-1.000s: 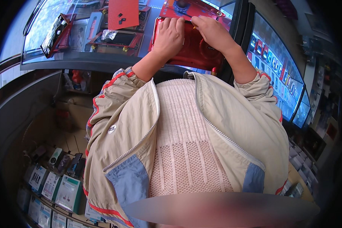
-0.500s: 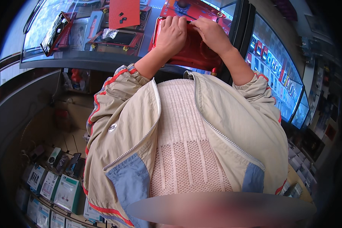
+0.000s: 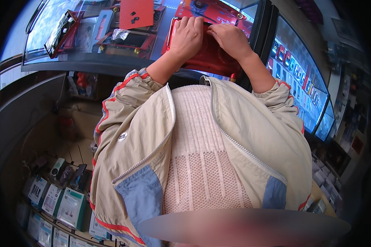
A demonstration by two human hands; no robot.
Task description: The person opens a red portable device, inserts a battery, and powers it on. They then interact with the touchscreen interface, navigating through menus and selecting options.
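A glossy red case-like object (image 3: 206, 57) rests on the glass counter ahead of me; its exact kind is hard to tell. My left hand (image 3: 188, 39) lies over its left side with the fingers curled across the far edge. Close beside it, my right hand (image 3: 231, 40) bends its fingers to the same far edge, tips pressed together near the left hand's knuckles. What those fingertips pinch is covered by the hand. Just beyond lies a red printed sheet or box (image 3: 206, 10).
Left on the counter are a red card (image 3: 136, 14) with small black pieces, a red-framed box (image 3: 127, 41) and a tilted dark tray (image 3: 62, 35). A lit display case (image 3: 299, 74) stands at right. Boxed accessories (image 3: 71, 208) hang at lower left.
My right fingertips have shifted slightly along the far edge of the red object. The left hand keeps its hold almost unmoved.
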